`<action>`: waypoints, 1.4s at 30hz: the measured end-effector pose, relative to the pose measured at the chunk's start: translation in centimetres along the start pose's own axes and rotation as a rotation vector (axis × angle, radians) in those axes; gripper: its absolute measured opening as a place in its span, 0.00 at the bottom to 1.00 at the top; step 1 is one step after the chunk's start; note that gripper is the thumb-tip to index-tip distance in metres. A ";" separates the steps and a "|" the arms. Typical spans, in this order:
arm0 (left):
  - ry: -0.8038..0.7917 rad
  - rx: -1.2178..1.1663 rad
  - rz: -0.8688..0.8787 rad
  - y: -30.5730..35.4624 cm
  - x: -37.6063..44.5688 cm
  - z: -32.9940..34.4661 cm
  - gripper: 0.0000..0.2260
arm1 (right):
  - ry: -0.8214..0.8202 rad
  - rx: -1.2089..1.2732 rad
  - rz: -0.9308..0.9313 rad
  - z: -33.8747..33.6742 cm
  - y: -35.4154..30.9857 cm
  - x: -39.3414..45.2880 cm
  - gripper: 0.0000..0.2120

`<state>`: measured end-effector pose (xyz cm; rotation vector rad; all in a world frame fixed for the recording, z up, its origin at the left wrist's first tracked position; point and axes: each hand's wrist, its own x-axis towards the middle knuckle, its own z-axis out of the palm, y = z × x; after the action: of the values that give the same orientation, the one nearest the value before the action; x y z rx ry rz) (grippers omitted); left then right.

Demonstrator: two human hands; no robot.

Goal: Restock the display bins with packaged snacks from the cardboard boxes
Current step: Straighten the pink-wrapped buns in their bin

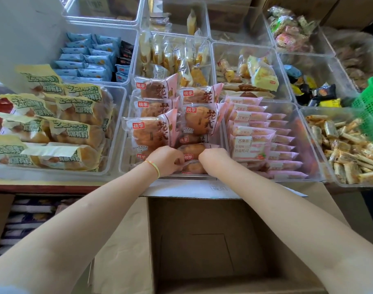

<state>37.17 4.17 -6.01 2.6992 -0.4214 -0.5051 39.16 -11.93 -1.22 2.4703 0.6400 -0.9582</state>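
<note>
Both hands in the middle bin

Left hand (167, 160) and right hand (213, 161) pinch a pink bread pack (194, 167) at the clear bin's (126, 166) front; open cardboard box (202, 240) below, green basket (370, 107) off right.

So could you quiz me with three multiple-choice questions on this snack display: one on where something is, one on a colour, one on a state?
1. Where are both hands working?
A. In the centre front bin of round buns
B. In the green basket
C. Inside the cardboard box

2. What colour is the band on the left wrist?
A. Black
B. Yellow
C. Blue

3. What state is the cardboard box below in?
A. Taped shut
B. Full of buns
C. Open, nothing visible inside

Answers:
A: the left hand and right hand meet at the bun packets in the centre bin.
B: the wristband is yellow.
C: the cardboard box shows only its bare bottom.
</note>
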 end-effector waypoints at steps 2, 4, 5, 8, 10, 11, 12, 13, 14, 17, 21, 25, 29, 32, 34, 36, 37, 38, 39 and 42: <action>-0.088 0.201 0.038 0.6 0.4 -0.4 0.07 | -0.012 -0.021 -0.013 0.1 0.1 0.2 0.18; -0.098 0.394 0.128 1.3 0.8 -1.1 0.09 | -0.002 0.029 -0.028 -0.5 1.0 0.2 0.16; -0.036 0.457 0.208 1.6 0.9 -1.5 0.10 | 0.027 0.053 -0.032 -0.9 1.6 0.1 0.14; 0.227 0.430 0.449 2.2 1.2 -1.3 0.13 | 0.321 0.071 -0.044 -1.2 3.0 0.5 0.11; 0.135 0.462 0.442 2.0 1.6 -0.7 0.18 | 0.438 0.053 -0.065 -0.3 3.3 1.3 0.13; 0.070 0.509 0.407 1.5 1.8 -0.1 0.20 | 0.434 0.037 -0.067 0.2 3.3 1.6 0.15; 0.028 0.539 0.375 1.0 1.9 0.3 0.21 | 0.419 0.025 -0.067 0.7 3.3 2.0 0.17; 0.007 0.552 0.356 0.6 2.0 0.7 0.22 | 0.417 0.026 -0.065 1.1 3.4 2.3 0.19; -0.006 0.559 0.344 0.2 2.1 0.9 0.23 | 0.430 0.034 -0.066 1.4 3.4 2.5 0.20; -0.078 0.622 0.323 -0.3 2.4 0.9 0.25 | 0.456 0.035 -0.068 1.6 3.2 2.9 0.20; -0.156 0.665 0.267 -1.1 3.0 0.7 0.25 | 0.419 0.082 -0.037 1.3 3.3 3.4 0.17; -0.007 0.667 0.373 0.1 1.9 0.3 0.20 | 0.378 0.018 -0.011 1.3 3.1 4.3 0.16; 0.099 0.643 0.431 0.8 0.1 -0.7 0.10 | 0.320 -0.050 0.021 1.5 2.5 5.1 0.16; 0.108 0.567 0.290 -0.2 -0.3 -0.4 0.11 | 0.313 -0.042 0.008 1.5 2.4 5.2 0.23; 0.167 0.556 0.298 -0.1 -0.3 -0.4 0.11 | 0.326 0.040 -0.008 1.7 2.6 5.0 0.27; 0.214 0.531 0.306 -0.2 -0.1 0.0 0.12 | 0.334 0.085 -0.028 1.9 2.7 4.8 0.28; 0.222 0.530 0.308 -0.3 -0.1 0.1 0.12 | 0.333 0.082 -0.038 2.0 2.7 4.8 0.27; 0.212 0.534 0.303 -0.3 -0.2 0.0 0.12 | 0.332 0.085 -0.048 1.9 2.8 4.7 0.25; 0.202 0.535 0.294 -0.5 -0.2 0.0 0.12 | 0.345 0.093 -0.057 1.7 2.8 4.6 0.23; 0.153 0.534 0.243 -0.5 0.1 0.0 0.10 | 0.407 0.041 -0.079 0.5 3.0 3.9 0.16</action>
<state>37.36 4.61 -6.23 3.0919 -0.9391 -0.1222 43.16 -13.61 -3.72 2.7185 0.8577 -0.4962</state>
